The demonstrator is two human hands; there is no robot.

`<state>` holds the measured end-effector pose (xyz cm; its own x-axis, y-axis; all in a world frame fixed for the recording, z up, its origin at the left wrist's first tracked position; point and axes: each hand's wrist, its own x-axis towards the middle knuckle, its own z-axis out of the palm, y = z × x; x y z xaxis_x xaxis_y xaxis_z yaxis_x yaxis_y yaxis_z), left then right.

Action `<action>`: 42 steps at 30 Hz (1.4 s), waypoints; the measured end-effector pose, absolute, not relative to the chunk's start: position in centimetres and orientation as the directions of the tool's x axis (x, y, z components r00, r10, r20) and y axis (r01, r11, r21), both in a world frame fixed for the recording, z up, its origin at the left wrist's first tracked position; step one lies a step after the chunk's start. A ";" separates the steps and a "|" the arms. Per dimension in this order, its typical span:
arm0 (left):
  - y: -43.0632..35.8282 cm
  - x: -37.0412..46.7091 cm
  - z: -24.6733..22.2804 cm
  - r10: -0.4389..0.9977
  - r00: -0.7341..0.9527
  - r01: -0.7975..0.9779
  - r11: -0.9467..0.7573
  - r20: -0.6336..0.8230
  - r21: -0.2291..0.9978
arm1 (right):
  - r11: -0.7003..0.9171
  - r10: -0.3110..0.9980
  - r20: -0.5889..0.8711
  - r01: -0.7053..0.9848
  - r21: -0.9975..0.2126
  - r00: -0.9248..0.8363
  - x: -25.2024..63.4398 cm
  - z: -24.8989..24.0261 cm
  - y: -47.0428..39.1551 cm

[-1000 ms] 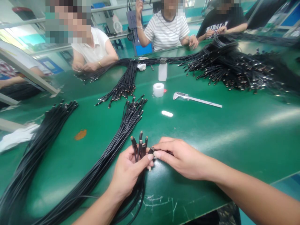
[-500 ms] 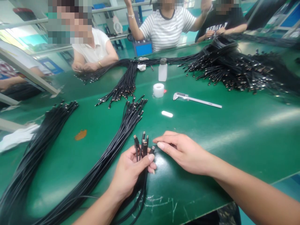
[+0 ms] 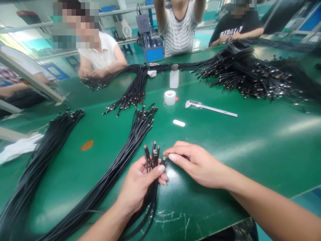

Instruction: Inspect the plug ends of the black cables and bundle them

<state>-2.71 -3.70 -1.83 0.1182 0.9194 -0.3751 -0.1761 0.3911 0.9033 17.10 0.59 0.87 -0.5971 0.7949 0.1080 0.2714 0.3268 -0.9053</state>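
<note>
My left hand (image 3: 141,182) is closed around a small bunch of black USB cables (image 3: 153,154), their metal-tipped plugs pointing up. One plug (image 3: 163,161) leans out to the right above my left thumb, apart from the others. Just right of it is my right hand (image 3: 195,162), its fingers curled and the thumb close against the index finger. The index fingertip is at the leaning plug's metal end; whether they touch I cannot tell. Below my left hand the held cables hang down over the green table (image 3: 225,144).
Long cable bundles (image 3: 117,160) lie to the left, with a larger cable pile (image 3: 240,73) at the back right. Ahead are a white oval piece (image 3: 179,123), a tape roll (image 3: 170,97), a bottle (image 3: 174,77) and a caliper (image 3: 212,108). Co-workers sit across the table.
My hands and the held cables are almost unmoved. Across the table, the person in the striped shirt has raised and drawn in their arms.
</note>
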 end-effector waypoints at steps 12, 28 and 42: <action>-3.6 -3.1 -1.5 0.903 0.194 -0.258 0.424 -0.383 0.868 | 0.269 0.863 0.049 0.377 -0.886 -0.503 17.2 0.8 0.9; -4.2 -2.6 -1.8 0.892 0.271 -0.174 0.415 -0.362 0.893 | 0.184 0.845 0.021 0.254 -0.949 -0.534 17.0 0.7 0.7; -4.1 -2.8 -2.0 0.916 0.213 -0.163 0.377 -0.341 0.912 | 0.190 0.829 -0.010 0.298 -0.935 -0.559 17.0 1.1 0.4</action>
<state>-2.79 -4.11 -1.98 0.2134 0.9157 -0.3405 -0.1633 0.3771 0.9117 16.96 0.45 1.07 -0.5593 0.8289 -0.0097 0.2981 0.1902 -0.9354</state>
